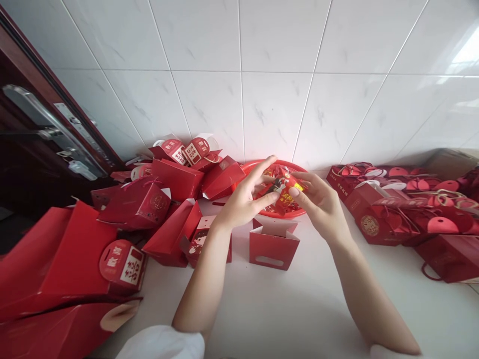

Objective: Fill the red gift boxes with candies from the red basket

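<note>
Both of my hands meet above a red plastic basket (pixel 251 163) that holds small wrapped items. Between them is a shiny red candy packet (pixel 287 196) with yellow print and a black-and-white picture. My left hand (pixel 245 197) pinches the packet's left side, thumb on top and forefinger raised. My right hand (pixel 322 202) grips its right side between thumb and curled fingers. Just below, a red paper box (pixel 274 252) stands upright with its top flaps open. Beside my left forearm is a red box with a cartoon print (pixel 197 242), partly covered by the arm.
Many red gift boxes (pixel 134 202) pile up on the left, some lying tilted. At right, more red boxes with cord handles (pixel 387 219) stand packed together. A white tiled wall (pixel 277 114) rises behind the white surface (pixel 262 309). A dark door with a metal handle (pixel 41 119) is at far left.
</note>
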Tool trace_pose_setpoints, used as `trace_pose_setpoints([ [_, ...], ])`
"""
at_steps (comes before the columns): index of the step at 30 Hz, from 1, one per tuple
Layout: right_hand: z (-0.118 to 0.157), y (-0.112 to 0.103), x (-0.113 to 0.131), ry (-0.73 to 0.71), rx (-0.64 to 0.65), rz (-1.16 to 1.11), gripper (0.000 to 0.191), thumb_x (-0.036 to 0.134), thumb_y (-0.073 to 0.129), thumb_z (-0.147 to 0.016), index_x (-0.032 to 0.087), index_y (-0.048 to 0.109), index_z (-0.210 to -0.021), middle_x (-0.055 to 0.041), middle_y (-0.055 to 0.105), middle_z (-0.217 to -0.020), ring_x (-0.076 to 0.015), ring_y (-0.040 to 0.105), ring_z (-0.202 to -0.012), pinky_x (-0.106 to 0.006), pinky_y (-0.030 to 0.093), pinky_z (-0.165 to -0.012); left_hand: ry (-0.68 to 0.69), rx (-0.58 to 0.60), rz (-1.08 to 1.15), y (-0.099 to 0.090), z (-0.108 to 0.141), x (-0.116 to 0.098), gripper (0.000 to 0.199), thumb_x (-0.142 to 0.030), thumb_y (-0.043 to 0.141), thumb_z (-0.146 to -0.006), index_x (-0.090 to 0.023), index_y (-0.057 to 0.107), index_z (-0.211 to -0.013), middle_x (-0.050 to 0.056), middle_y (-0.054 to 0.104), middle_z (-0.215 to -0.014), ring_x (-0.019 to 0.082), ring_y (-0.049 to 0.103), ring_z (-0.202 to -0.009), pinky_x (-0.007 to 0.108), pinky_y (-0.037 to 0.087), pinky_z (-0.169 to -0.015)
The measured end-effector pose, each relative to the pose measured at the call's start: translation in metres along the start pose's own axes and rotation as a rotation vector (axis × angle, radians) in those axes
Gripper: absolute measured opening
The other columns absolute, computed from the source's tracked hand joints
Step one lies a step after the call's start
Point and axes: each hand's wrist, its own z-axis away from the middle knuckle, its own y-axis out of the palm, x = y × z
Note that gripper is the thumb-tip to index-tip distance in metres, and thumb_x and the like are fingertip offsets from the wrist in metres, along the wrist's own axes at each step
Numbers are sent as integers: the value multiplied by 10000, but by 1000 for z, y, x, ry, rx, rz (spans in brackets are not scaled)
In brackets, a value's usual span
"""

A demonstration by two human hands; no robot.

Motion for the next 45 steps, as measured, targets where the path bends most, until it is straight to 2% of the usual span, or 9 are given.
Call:
trace_pose_setpoints([
  [3,-1,-4,1,-26,-36,-3,315,479,766,-846,207,711,-995,-70,738,-1004,-211,709,-861,-331,598,-723,23,32,-8,-3,1,-2,689,-289,741,-862,-370,474,-1493,68,622,-1409,277,622,-1270,362,580,-970],
  [5,-2,-10,1,-39,-69,10,293,467,776,-839,208,716,-964,-61,732,-952,-209,694,-837,-337,588,-718,51,78,-45,-11,3,-4,529,-278,739,-856,-334,599,-1363,68,637,-1380,275,596,-1304,388,537,-1044],
  [8,-3,-22,2,-47,-106,26,270,449,774,-845,214,714,-964,-56,723,-930,-209,675,-826,-347,574,-731,63,222,-175,-28,6,-4,130,-274,696,-877,-274,752,-994,72,704,-1244,282,569,-1337,398,504,-1068],
  [11,-3,-31,3,-46,-65,-2,250,431,783,-840,220,706,-951,-52,711,-913,-211,665,-828,-349,568,-735,6,409,-271,-39,9,-1,103,-284,695,-872,-282,798,-864,60,731,-1203,267,661,-1211,351,534,-983],
  [16,-1,-32,6,-63,121,9,222,397,785,-843,220,689,-935,-46,687,-907,-202,652,-818,-332,564,-720,-153,463,-276,-31,6,9,109,-290,758,-804,-284,817,-896,21,794,-921,225,748,-831,292,562,-746],
  [25,-3,-16,2,-177,178,225,129,318,720,-863,208,660,-894,-34,692,-895,-189,659,-805,-328,586,-740,-389,494,-366,-30,-4,13,484,-443,836,-717,-209,736,-1129,47,765,-1087,263,702,-953,316,512,-811],
  [34,-7,-16,-9,-151,295,412,119,226,639,-858,212,684,-966,-43,742,-957,-213,686,-845,-318,560,-702,-335,482,-249,-31,-8,28,562,-404,877,-668,-254,739,-1192,26,775,-1063,258,712,-988,326,530,-862],
  [39,-7,-21,-5,-100,482,428,279,216,615,-875,234,731,-1129,-50,772,-1061,-230,717,-903,-341,577,-763,-341,511,-254,-31,-8,27,624,-385,884,-657,-270,720,-1248,30,769,-1124,273,710,-1032,331,536,-856],
  [45,-5,-18,-7,-226,564,571,287,153,562,-912,240,767,-1094,-62,769,-979,-228,674,-869,-353,537,-759,-316,538,-201,-27,-9,28,602,-338,874,-677,-289,717,-1257,29,751,-1203,262,699,-1079,342,520,-913],
])
